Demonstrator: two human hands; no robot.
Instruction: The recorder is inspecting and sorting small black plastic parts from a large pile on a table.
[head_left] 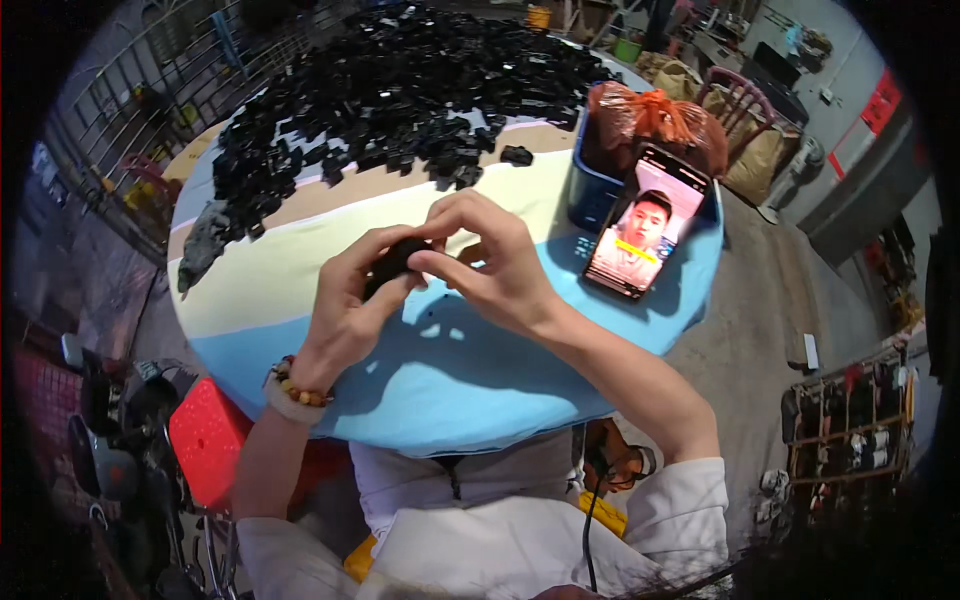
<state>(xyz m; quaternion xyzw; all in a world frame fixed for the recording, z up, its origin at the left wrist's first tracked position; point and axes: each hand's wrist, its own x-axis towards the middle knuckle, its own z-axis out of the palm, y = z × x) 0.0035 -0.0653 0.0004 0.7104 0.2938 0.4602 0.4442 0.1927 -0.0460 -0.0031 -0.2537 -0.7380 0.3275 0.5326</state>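
Note:
My left hand [350,295] is closed around a small black part [398,258], held above the blue stripe of the tablecloth [480,385]. Against the same part's right end, my right hand [485,260] pinches with thumb and index finger. Much of the part is covered by my fingers, so its exact kind does not show. Beyond my hands, a wide heap of small black plastic parts [390,90] covers the far side of the round table. One loose black part [516,155] lies apart at the heap's right edge. A few tiny dark bits lie below my hands.
A lit phone [645,225] leans on a blue plastic basket [582,195] at the right, with an orange-red plastic bag [660,120] inside. A grey crumpled cloth [203,245] lies at the table's left edge. A red stool [208,440] stands at lower left, a shoe rack [850,425] at right.

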